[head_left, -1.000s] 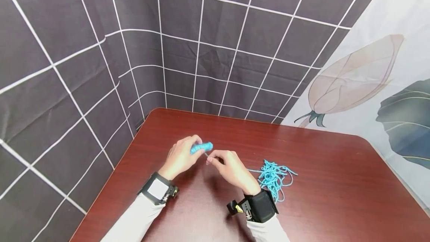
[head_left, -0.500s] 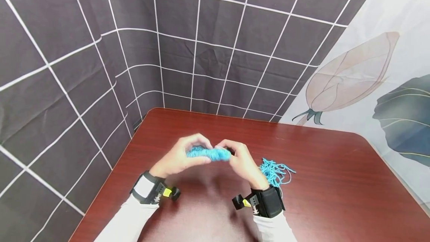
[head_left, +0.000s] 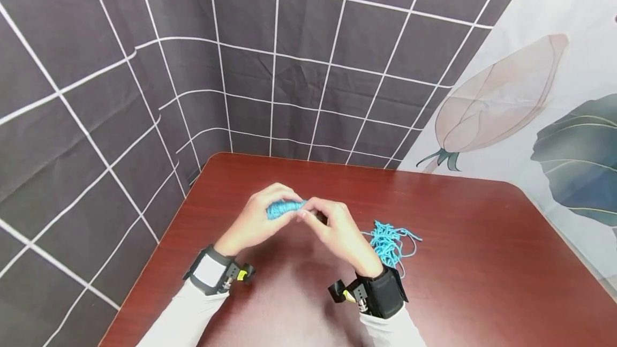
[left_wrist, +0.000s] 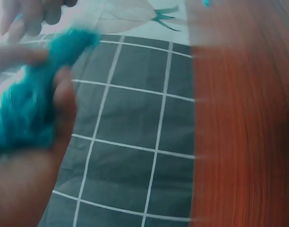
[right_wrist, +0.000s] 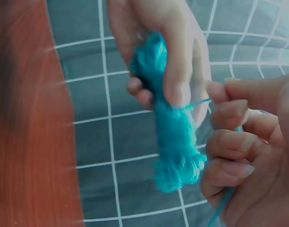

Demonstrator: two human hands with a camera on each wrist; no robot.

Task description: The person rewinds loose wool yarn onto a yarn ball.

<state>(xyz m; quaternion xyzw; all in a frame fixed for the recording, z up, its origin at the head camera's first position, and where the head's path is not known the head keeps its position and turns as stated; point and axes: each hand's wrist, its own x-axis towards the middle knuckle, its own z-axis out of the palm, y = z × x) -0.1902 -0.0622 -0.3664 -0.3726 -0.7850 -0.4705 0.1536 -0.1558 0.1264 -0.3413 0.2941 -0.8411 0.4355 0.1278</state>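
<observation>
A bundle of turquoise cord (head_left: 281, 209), wound round its middle with looped ends, lies in my left hand (head_left: 250, 224). In the right wrist view the left thumb presses on the wound middle of the bundle (right_wrist: 173, 127), and the looped end sticks out below. My right hand (head_left: 339, 232) is close beside it, pinching a taut strand (right_wrist: 197, 102) that runs off the winding. From under the curled right fingers the same colour of cord (right_wrist: 222, 205) trails away. The left wrist view is blurred, with the bundle (left_wrist: 26, 113) between thumb and fingers.
A loose tangle of turquoise cord (head_left: 388, 242) lies on the reddish-brown table (head_left: 482, 261), right of the right wrist. Behind the table hangs a dark grey cloth (head_left: 308, 84) with white grid lines, and a flower-patterned cloth (head_left: 501, 100) at the right.
The right hand rose to the bundle's right end half a second ago, and now pinches the strand close beside it. The bundle shifted right, then back left. The tangle stays on the table.
</observation>
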